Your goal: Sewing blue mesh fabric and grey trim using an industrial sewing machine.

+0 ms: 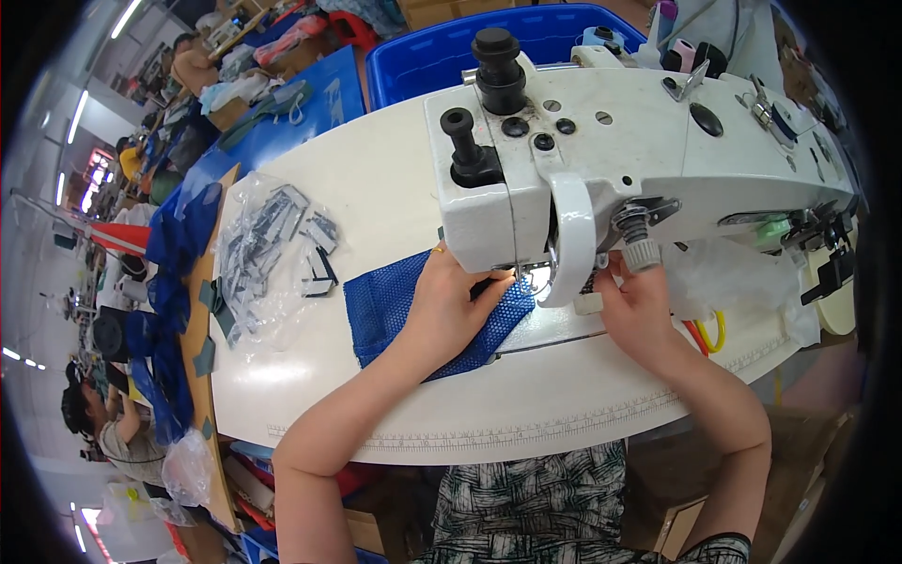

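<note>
A white sewing machine [648, 122] stands across the table in front of me. Under its needle area lies a piece of blue mesh fabric [376, 315], folded over at its left part. My left hand [449, 305] rests on this fabric with thumb and fingers pinched together at the lit needle area, holding it. Just right of the machine's curved white guard [571, 240] is my right hand [634, 305], its fingers bent and closed. What those fingers hold, if anything, is partly hidden. A small pale piece [589, 304] shows beside the fingertips.
Left of the fabric lies a clear plastic bag [268, 249] of small grey pieces. Yellow-and-red-handled scissors [709, 334] lie right of my right hand. A printed ruler strip [526, 434] follows the table's front edge. Behind stands a blue bin [404, 70]. Other people work at far left.
</note>
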`<state>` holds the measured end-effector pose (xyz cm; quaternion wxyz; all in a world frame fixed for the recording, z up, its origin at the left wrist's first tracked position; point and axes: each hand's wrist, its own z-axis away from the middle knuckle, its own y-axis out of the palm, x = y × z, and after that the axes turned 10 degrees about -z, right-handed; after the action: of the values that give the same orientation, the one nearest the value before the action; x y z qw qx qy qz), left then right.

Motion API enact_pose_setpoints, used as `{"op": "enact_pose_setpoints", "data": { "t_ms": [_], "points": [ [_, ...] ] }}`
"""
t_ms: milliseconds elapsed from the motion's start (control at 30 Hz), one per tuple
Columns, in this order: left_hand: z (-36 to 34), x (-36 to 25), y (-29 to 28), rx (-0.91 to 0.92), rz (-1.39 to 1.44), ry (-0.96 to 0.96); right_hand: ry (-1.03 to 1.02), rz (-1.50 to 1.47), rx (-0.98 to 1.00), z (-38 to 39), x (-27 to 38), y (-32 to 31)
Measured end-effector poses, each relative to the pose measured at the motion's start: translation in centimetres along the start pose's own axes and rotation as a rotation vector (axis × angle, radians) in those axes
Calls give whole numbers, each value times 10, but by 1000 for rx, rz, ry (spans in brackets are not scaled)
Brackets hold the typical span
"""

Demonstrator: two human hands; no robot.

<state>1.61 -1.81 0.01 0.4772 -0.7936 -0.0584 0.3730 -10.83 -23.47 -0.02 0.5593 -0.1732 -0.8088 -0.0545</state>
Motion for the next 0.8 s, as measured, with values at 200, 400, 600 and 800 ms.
{"op": "enact_pose_setpoints", "data": {
  "t_ms": [200,400,600,800],
  "points": [
    [-2,3,2,-32,-26,18,-218,102,-90,-3,-13,5],
    [-1,8,-2,37,109,-17,-136,358,-89,-4,1,5],
    [2,-1,-7,123,170,-102,-197,380,-101,-4,0,5],
    [7,-4,-8,147,170,-123,-237,578,-56,-2,-3,1]
  ]
}}
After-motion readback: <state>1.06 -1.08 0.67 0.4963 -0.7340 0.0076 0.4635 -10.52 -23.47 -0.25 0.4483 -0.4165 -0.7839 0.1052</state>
